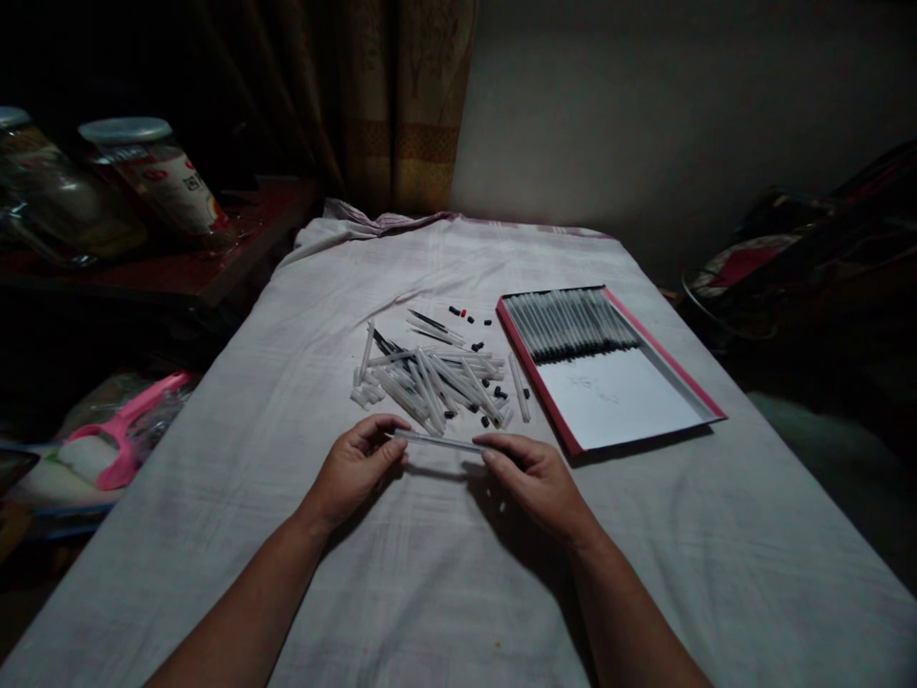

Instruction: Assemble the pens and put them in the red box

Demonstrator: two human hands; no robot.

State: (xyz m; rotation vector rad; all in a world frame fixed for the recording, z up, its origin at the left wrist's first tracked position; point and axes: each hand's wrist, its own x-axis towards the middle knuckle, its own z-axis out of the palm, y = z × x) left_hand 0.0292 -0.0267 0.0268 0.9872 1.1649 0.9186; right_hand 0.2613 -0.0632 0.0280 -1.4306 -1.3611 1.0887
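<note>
A clear pen is stretched level between my two hands, just above the cloth. My left hand pinches its left end, and my right hand pinches the right end between thumb and fingers. Right beyond the hands lies a loose pile of translucent pen barrels and caps, with dark refills among them. Small black end plugs are scattered at the pile's right side, and one red plug lies behind it. Both pen ends are partly covered by my fingers.
To the right, a shallow pink-edged box holds a row of pens at its far side. A white cloth covers the table. Left of it stand jars on a red cabinet, with a pink plastic item lower down.
</note>
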